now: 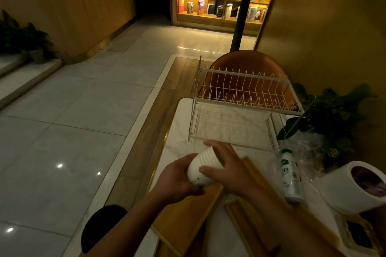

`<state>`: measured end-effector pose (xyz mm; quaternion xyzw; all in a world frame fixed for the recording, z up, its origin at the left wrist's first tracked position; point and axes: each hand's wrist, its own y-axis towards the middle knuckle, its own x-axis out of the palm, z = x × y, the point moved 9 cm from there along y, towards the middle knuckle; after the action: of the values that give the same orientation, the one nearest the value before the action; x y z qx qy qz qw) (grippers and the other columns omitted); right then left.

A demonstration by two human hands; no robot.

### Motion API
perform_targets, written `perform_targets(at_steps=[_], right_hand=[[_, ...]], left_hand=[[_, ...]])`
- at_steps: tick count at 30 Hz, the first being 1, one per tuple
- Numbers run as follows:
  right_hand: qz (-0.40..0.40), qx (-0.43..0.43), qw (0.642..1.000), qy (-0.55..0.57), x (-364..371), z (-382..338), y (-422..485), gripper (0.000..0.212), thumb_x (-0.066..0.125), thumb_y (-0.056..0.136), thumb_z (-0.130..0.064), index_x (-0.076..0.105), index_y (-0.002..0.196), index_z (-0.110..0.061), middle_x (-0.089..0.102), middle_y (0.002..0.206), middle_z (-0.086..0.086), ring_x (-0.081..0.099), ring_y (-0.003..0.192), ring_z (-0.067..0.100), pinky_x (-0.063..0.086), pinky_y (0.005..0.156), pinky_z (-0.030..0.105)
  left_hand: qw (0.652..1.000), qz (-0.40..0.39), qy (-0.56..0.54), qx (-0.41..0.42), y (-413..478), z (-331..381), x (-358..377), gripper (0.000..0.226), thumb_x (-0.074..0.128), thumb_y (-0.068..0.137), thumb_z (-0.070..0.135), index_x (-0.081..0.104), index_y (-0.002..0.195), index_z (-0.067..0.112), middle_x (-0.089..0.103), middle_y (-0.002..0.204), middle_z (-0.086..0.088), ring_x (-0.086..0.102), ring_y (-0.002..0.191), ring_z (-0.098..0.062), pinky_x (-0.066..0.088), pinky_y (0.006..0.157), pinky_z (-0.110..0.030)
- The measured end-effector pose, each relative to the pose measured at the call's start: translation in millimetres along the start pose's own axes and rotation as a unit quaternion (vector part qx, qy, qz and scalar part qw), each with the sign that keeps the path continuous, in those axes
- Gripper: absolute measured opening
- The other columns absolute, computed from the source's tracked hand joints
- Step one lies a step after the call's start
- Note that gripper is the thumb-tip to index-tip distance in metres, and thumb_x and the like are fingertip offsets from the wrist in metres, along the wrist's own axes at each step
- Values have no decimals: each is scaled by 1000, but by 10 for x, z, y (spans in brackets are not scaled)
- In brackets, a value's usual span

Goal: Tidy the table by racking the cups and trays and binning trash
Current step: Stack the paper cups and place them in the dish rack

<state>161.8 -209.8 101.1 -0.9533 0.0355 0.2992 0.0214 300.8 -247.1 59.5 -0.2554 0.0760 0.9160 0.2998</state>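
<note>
Fingers of the left hand [177,179] wrap the base of the cup stack [200,165], held above the worktop's [183,115] near-left edge; right hand [227,165] curls round the rims. Tug too sharply and the nested cups could slide apart and scatter! Count: roughly six rims, left tray [188,215] plus right tray [240,215], one wire rack [240,98] at the far edge, one bottle [290,175], one white bin [342,192].

- My left hand [179,179] wraps its fingers round the closed end of the cup stack [198,173].
- My right hand [227,165], just beside it, grips the rim end, fingers arched over.
- Both forearms reach forward, converging.
</note>
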Motion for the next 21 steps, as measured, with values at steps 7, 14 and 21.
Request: perform_targets(at_steps=[7, 14, 21], right_hand=[[91, 58, 969, 222, -400, 235, -111, 61, 80, 63, -41, 57, 120, -43, 57, 124, -3, 59, 109, 18, 57, 66, 25], [155, 66, 899, 404, -264, 306, -219, 104, 91, 53, -40, 39, 143, -39, 57, 136, 1, 59, 121, 20, 57, 90, 49], [212, 112, 885, 400, -266, 520, -113, 84, 90, 49, -33, 54, 124, -26, 72, 110, 2, 72, 98, 23, 62, 76, 43]], left_hand=[[998, 4, -13, 54, -1, 116, -150, 79, 82, 65, 52, 51, 135, 35, 61, 125, 8, 64, 113, -13, 61, 84, -41], [974, 22, -223, -29, -58, 95, 115, 67, 86, 69, 46, 54, 128, 40, 68, 109, 12, 71, 98, -15, 63, 68, -34], [963, 5, -262, -59, -14, -84, 619, 50, 65, 82, 66, 55, 128, 50, 70, 116, 13, 69, 107, -9, 59, 82, -26]])
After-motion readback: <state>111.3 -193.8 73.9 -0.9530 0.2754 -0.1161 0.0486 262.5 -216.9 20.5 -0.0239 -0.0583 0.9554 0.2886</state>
